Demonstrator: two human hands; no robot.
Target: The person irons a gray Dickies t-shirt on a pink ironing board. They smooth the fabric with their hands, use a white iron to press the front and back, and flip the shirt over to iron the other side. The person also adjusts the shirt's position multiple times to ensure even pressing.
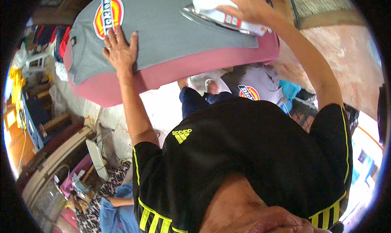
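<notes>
A grey T-shirt (159,25) lies spread over a maroon-covered ironing board (179,66). On the shirt's left part is a round red, yellow and white logo (116,8). My left hand (121,49) rests flat on the cloth just below that logo, fingers spread. At the right, my right hand (244,6) is wrapped round the handle of a white clothes iron (211,4). The iron's metal soleplate is down by the grey cloth near the shirt's right end. Some of my right fingers are hidden behind the handle and hand.
Under the board's near edge lies another light grey shirt (262,82) with a similar logo. Folded dark and red clothes (61,41) are at the far left, beside a white stool (36,64). Wooden planks (57,151) stand lower left, where another person's blue clothing (118,208) shows.
</notes>
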